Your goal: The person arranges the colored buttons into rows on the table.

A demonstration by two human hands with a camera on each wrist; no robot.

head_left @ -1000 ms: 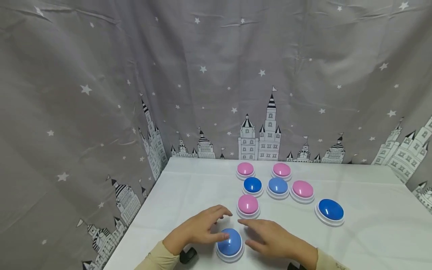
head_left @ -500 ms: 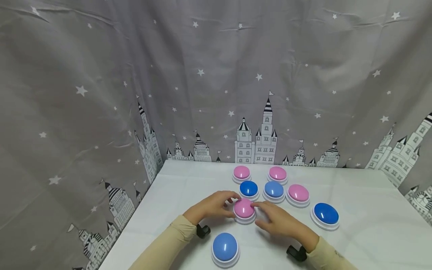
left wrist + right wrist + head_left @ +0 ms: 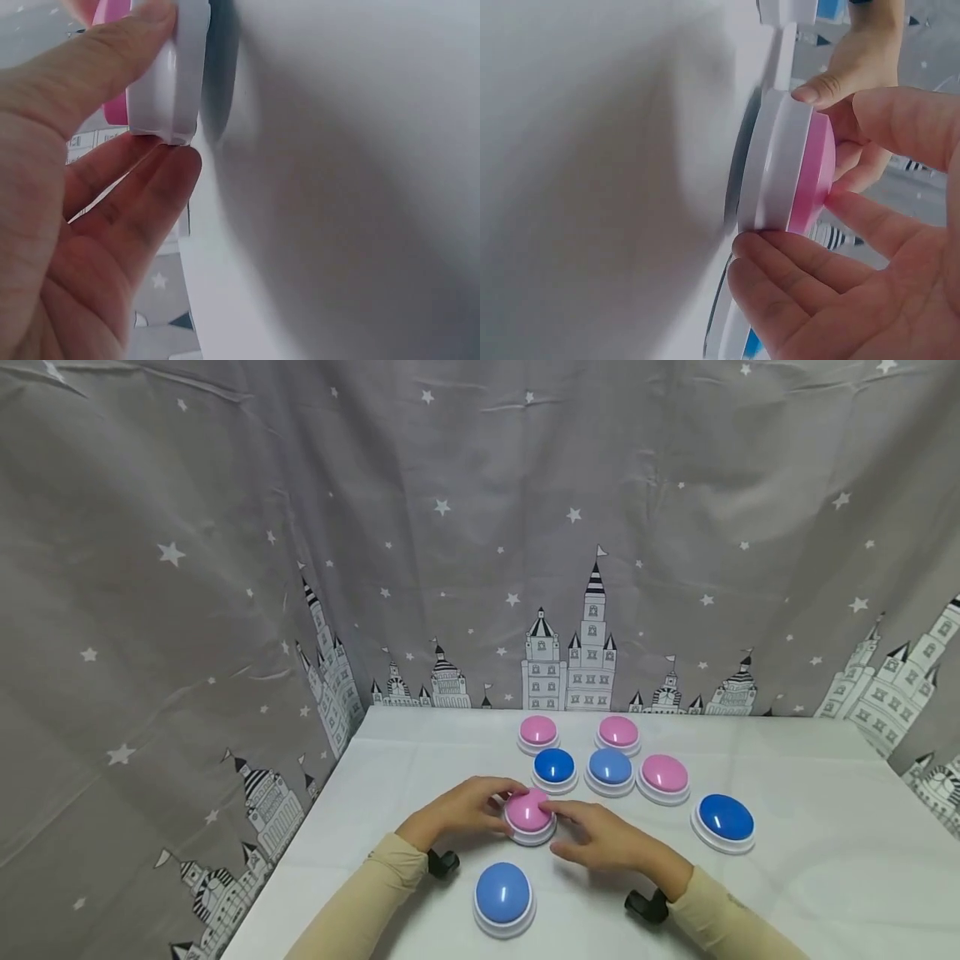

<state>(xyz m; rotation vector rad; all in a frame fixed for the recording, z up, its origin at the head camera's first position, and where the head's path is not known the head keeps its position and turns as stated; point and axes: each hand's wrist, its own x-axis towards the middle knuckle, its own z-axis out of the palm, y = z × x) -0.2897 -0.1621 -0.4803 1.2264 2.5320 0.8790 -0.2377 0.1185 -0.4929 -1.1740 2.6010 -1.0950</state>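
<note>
A push button with a pink dome and white base point(image 3: 527, 814) stands between both hands. My left hand point(image 3: 463, 810) grips it from the left; in the left wrist view the thumb presses the base's side and the other fingers lie at its edge. My right hand point(image 3: 606, 839) is on the other side. In the right wrist view its index fingertip touches the pink dome point(image 3: 817, 169) and more fingertips meet the base, while its thumb stands off. A dark strip of shadow shows under the base. Nearer the person is a light blue button point(image 3: 502, 893).
Behind the hands stand a dark blue button point(image 3: 554, 767), another light blue button point(image 3: 610, 767) and several pink ones, such as the pink button point(image 3: 664, 774) to the right. Another dark blue button point(image 3: 725, 818) is farther right. A grey castle-print curtain point(image 3: 450, 560) rises behind the white table point(image 3: 817, 877).
Both hands moved forward from around the near light blue button to the pink one. Since half a second ago, the pink button has shifted slightly left with the hands.
</note>
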